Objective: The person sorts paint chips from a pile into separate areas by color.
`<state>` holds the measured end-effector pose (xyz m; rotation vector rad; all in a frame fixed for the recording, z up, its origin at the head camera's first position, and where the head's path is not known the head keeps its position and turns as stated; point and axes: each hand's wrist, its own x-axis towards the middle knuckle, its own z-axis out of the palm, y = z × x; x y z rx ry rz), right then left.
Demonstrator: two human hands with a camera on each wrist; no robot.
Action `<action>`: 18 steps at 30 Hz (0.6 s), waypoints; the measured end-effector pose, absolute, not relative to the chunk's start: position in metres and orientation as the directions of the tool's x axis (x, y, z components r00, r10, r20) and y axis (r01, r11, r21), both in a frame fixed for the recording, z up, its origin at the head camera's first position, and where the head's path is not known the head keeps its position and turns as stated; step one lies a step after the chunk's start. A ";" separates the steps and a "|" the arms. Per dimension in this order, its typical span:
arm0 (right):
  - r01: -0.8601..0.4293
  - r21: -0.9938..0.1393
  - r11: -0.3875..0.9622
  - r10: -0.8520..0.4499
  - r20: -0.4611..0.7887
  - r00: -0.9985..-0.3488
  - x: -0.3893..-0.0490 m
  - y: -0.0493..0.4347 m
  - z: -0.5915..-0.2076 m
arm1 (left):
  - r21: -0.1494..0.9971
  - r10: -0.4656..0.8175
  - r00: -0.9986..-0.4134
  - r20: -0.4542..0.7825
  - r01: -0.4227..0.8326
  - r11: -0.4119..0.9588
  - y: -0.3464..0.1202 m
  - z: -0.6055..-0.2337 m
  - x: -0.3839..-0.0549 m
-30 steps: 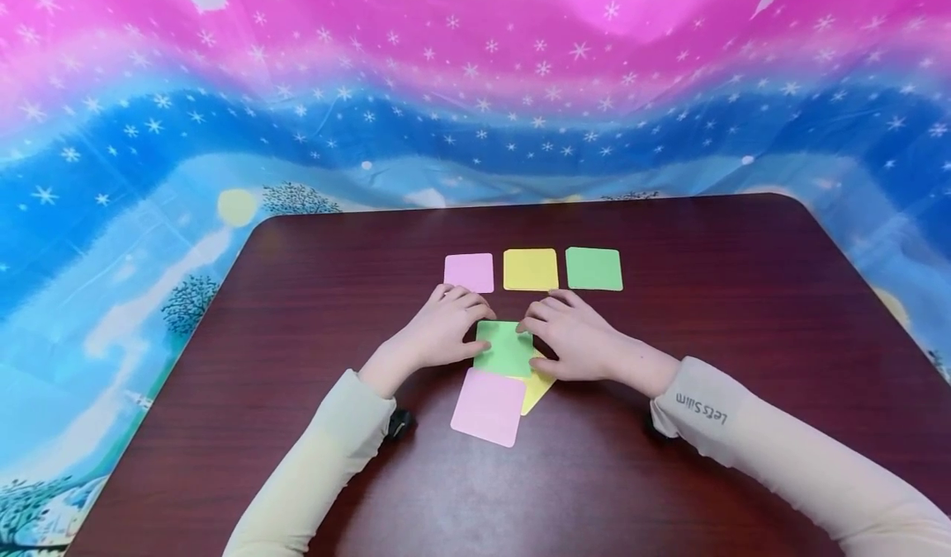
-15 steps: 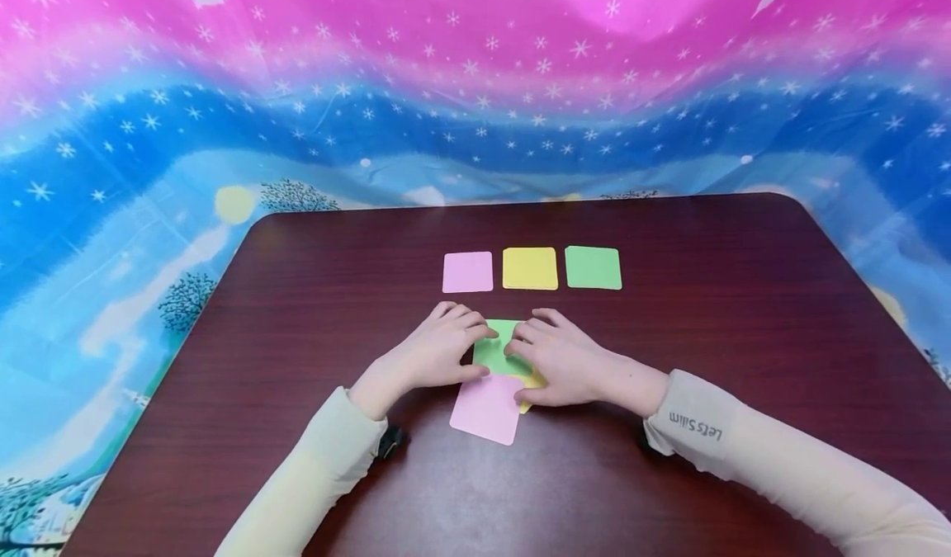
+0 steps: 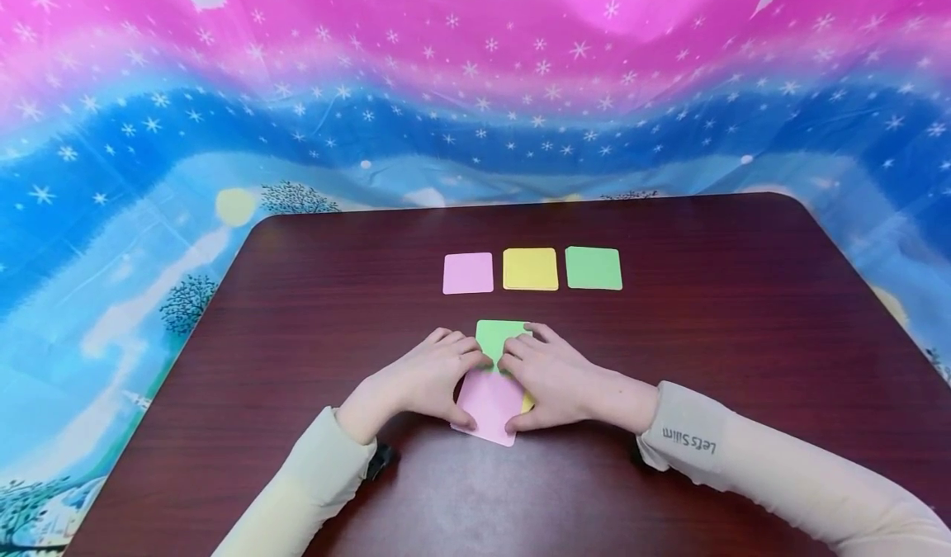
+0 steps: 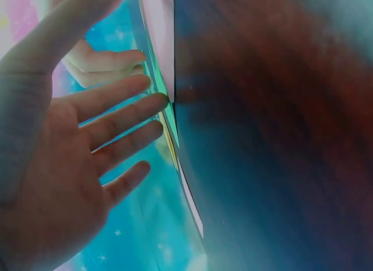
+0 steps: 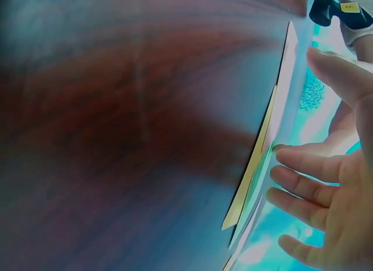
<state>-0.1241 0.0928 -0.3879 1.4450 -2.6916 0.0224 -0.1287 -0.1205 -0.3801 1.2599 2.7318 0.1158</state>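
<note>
A pink square card (image 3: 489,400) lies nearest the person, over parts of a green card (image 3: 499,336) and a yellow card (image 3: 528,402). From the left, my left hand (image 3: 429,377) reaches to it, thumb over its lower left corner and index finger at its upper edge. Opposite, my right hand (image 3: 560,382) has its thumb at the lower right corner and fingertips over where pink and green meet. Both wrist views show the fingers spread and fairly straight: the left hand's fingertips (image 4: 158,101) and the right hand's fingertips (image 5: 280,157) are right at the cards.
Farther back on the dark wooden table (image 3: 357,268) sit, in a row, a pink card (image 3: 468,273), a yellow card stack (image 3: 531,269) and a green card stack (image 3: 593,268). A patterned cloth backdrop (image 3: 475,87) hangs behind the table.
Both hands have slid toward the person, from the green card down to the pink one. The loose cards stay where they were.
</note>
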 end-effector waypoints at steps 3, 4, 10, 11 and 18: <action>-0.828 0.025 0.560 -0.827 0.079 -0.556 -0.122 0.092 -0.388 | 0.133 0.760 -0.643 -0.093 0.749 0.650 -0.121 -0.381 -0.124; -0.826 0.023 0.563 -0.825 0.076 -0.560 -0.121 0.091 -0.389 | 0.131 0.761 -0.642 -0.093 0.750 0.649 -0.121 -0.382 -0.123; -0.811 0.040 0.583 -0.812 0.052 -0.581 -0.115 0.089 -0.390 | 0.081 0.764 -0.637 -0.097 0.760 0.644 -0.120 -0.384 -0.118; -0.810 0.049 0.584 -0.812 0.054 -0.582 -0.115 0.088 -0.391 | 0.070 0.765 -0.637 -0.096 0.762 0.644 -0.120 -0.384 -0.117; -0.812 0.063 0.581 -0.814 0.076 -0.576 -0.112 0.087 -0.393 | 0.033 0.763 -0.640 -0.095 0.764 0.645 -0.116 -0.381 -0.116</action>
